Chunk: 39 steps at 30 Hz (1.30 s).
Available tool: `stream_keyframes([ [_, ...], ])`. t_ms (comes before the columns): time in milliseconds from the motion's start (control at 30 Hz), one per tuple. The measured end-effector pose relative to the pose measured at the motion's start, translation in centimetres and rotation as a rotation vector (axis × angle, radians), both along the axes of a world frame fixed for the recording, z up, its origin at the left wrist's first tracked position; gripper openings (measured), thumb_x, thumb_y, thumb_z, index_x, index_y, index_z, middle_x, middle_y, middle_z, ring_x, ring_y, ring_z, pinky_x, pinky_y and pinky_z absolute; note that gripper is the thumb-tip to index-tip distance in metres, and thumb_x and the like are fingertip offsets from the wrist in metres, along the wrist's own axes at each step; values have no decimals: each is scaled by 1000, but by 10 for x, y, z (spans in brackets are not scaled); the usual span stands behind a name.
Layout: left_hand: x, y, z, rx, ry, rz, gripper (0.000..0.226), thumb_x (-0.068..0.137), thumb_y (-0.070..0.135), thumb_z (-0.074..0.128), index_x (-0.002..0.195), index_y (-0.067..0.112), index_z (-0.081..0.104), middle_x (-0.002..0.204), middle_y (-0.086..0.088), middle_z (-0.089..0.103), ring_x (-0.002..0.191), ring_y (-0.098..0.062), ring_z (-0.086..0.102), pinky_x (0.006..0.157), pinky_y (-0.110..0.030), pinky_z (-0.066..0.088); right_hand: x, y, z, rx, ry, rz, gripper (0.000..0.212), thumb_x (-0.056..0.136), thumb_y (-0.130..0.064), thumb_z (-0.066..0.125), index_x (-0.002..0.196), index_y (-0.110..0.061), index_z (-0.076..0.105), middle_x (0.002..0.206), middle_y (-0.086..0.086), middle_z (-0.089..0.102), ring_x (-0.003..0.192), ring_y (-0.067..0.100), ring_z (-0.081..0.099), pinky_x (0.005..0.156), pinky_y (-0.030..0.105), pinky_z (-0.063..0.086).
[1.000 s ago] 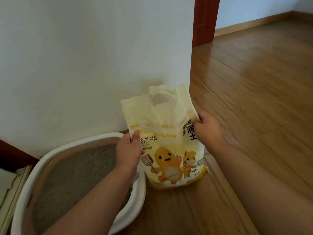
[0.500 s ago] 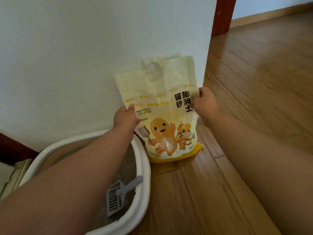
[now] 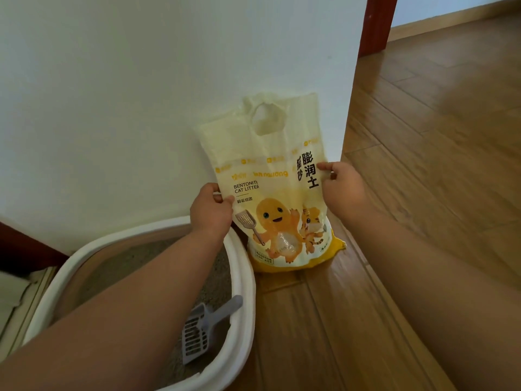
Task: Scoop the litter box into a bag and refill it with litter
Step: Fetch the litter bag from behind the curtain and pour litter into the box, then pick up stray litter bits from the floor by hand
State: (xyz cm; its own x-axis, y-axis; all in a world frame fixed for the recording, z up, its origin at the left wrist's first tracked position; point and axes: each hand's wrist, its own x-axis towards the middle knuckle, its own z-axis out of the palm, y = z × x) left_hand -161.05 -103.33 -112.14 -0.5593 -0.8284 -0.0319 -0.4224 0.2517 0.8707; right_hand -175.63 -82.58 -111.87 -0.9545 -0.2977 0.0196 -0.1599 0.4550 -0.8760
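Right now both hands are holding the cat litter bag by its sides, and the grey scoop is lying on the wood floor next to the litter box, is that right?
Not quite. The grey scoop lies inside the litter box, on the litter, not on the wood floor. The head view shows it. The rest holds: the left hand and right hand hold the cat litter bag by its sides.

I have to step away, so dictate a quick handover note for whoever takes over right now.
Left hand pinches the left edge of the cat litter bag; right hand pinches its right edge.
The bag stands upright on the wooden floor against the wall, beside the white litter box.
The grey scoop lies inside the box on the litter.
Done: bag in hand. Whether scooping is finished cannot be told.
Left: open the bag and pour litter in.
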Motion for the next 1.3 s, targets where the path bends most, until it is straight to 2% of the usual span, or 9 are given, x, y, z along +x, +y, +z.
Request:
stream_keyframes([
  [100, 0, -4, -8, 79, 44, 149, 17, 93, 16, 71, 103, 25, 60, 98, 1, 72, 93, -24, 73, 88, -47, 61, 1, -2, 6, 76, 76, 145, 47, 107, -26, 48, 152, -16, 44, 150, -1, 43, 129, 12, 47, 102, 20, 34],
  [233, 2, -6, -11, 112, 56, 251, 18, 91, 18, 73, 101, 27, 61, 98, 1, 73, 92, -23, 73, 88, -46, 61, -2, -3, 11, 93, 42, 174, 51, 108, -28, 45, 157, -20, 36, 161, -1, 31, 145, 16, 34, 114, 25, 28],
  [433, -7, -4, 20, 121, -24, -126, 51, 88, -1, 61, 136, 15, 57, 114, -2, 74, 100, -16, 71, 91, -39, 59, -1, -9, 11, 266, -36, 279, 72, 105, -27, 52, 163, -21, 10, 169, -5, 11, 154, 17, 16, 121, 31, 19],
  [533, 2, 1, 29, 197, -16, -206, 62, 90, -5, 58, 147, 16, 48, 118, 0, 73, 104, -14, 70, 97, -40, 58, -2, -17, 14, 339, -85, 259, 75, 103, -34, 54, 162, -29, 8, 170, -3, 3, 156, 24, 13, 125, 47, 18],
  [667, 30, 9, 37, 136, -161, -276, 74, 95, 8, 64, 159, 20, 31, 157, -3, 46, 138, -20, 49, 110, -36, 45, 7, -20, 20, 399, -144, 182, 73, 101, -38, 52, 161, -37, 10, 170, 3, -9, 154, 39, 14, 120, 53, 28],
  [867, 119, 15, 62, -23, -375, -400, 52, 101, 22, 61, 150, 28, 45, 147, 0, 55, 120, -14, 56, 95, -29, 46, 49, -10, 38, 363, 94, 109, 63, 99, -31, 55, 157, -20, 34, 166, 10, 20, 153, 29, 21, 122, 45, 25],
  [1000, 182, 4, 74, 37, -429, -397, 51, 101, 28, 62, 149, 30, 46, 153, 4, 49, 138, -17, 48, 108, -38, 44, 91, -2, 71, 428, 191, 197, 59, 97, -32, 60, 152, -20, 42, 150, 7, 46, 120, 25, 58, 103, 41, 48],
  [1167, 244, -6, 92, 186, -432, -406, 46, 102, 33, 60, 146, 35, 48, 149, 3, 52, 126, -14, 53, 98, -33, 47, 139, 2, 135, 684, 251, 321, 56, 96, -40, 62, 148, -26, 45, 151, 3, 47, 129, 25, 53, 103, 39, 46],
  [1300, 286, 7, 105, 273, -418, -306, 42, 102, 32, 60, 143, 31, 53, 147, 9, 53, 124, -13, 53, 108, -40, 46, 188, -15, 176, 727, 125, 439, 42, 99, -40, 58, 138, -25, 58, 143, -1, 57, 124, 23, 58, 104, 39, 46],
])
